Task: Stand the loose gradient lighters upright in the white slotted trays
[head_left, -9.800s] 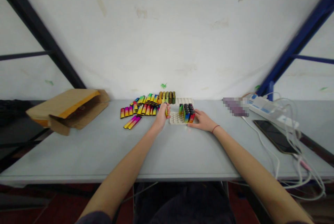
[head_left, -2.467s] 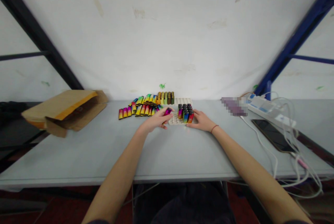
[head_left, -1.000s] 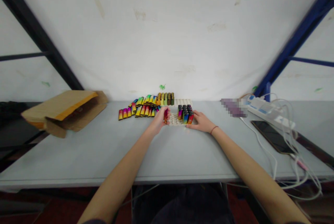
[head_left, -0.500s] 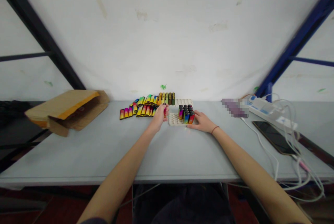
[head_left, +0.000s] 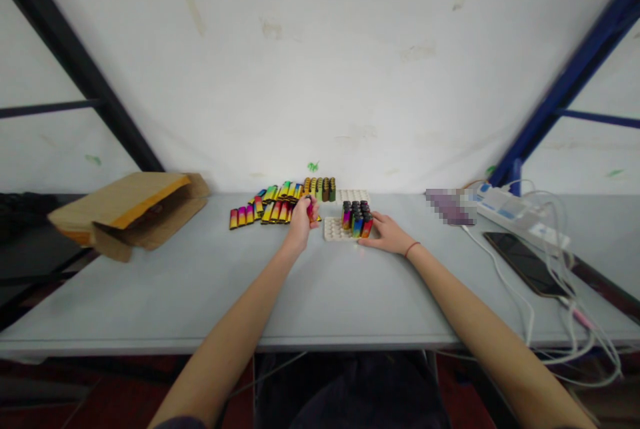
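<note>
My left hand point(head_left: 300, 223) is closed around a rainbow-coloured lighter point(head_left: 311, 209), held just left of a white slotted tray point(head_left: 333, 231). Several lighters point(head_left: 357, 217) stand upright in the tray's right part. My right hand point(head_left: 387, 233) rests against the tray's right side, fingers curled on its edge. A pile of loose lighters point(head_left: 265, 210) lies on the grey table point(head_left: 200, 282) behind and left of my left hand. A row of upright lighters point(head_left: 320, 187) stands at the wall, beside a second white tray point(head_left: 353, 195).
A torn brown cardboard box point(head_left: 127, 209) lies at the table's left end. At the right are a white power strip point(head_left: 515, 211) with tangled cables, a dark phone point(head_left: 525, 261) and a blurred purple object point(head_left: 447, 205). A white wall stands close behind.
My left hand picked a lighter up from the pile, then drew back a little to the left of the tray. My right hand has stayed on the tray.
</note>
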`<state>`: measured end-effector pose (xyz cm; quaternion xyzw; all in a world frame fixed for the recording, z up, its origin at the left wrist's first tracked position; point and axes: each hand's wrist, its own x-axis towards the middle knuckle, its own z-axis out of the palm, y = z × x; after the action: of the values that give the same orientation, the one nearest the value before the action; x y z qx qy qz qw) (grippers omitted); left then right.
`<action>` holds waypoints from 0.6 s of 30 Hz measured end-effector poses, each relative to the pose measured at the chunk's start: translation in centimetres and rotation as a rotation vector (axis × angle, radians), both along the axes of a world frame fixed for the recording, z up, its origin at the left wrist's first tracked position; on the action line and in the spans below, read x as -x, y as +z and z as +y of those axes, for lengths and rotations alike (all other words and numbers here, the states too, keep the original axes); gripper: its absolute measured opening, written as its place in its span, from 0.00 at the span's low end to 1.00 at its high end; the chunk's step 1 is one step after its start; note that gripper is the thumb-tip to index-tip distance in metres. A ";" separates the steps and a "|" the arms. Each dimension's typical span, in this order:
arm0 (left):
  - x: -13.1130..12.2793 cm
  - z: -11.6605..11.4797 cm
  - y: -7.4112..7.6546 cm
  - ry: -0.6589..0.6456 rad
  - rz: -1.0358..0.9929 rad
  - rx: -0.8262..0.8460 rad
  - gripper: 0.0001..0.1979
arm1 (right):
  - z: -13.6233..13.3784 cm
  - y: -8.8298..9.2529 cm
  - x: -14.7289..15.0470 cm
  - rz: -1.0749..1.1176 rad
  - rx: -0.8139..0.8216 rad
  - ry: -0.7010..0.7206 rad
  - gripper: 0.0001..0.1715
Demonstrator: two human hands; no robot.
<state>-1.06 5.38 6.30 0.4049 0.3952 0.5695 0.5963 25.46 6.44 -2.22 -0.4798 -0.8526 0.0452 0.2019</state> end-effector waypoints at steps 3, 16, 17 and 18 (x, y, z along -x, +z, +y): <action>0.1 -0.2 0.6 0.072 -0.127 -0.002 0.07 | 0.0 -0.1 0.0 -0.005 -0.003 -0.003 0.46; -0.1 0.4 -1.9 0.084 0.091 -0.139 0.14 | -0.1 0.0 0.0 -0.005 -0.009 -0.010 0.47; -0.1 0.5 -2.3 0.090 0.191 -0.211 0.13 | 0.0 -0.1 0.0 -0.001 -0.011 -0.007 0.47; 0.0 0.6 -2.7 0.090 0.303 -0.303 0.12 | 0.0 -0.1 0.0 0.004 -0.014 -0.006 0.47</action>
<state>-1.04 5.99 3.59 0.5527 0.4081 0.5809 0.4365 25.48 6.46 -2.34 -0.4808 -0.8512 0.0397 0.2069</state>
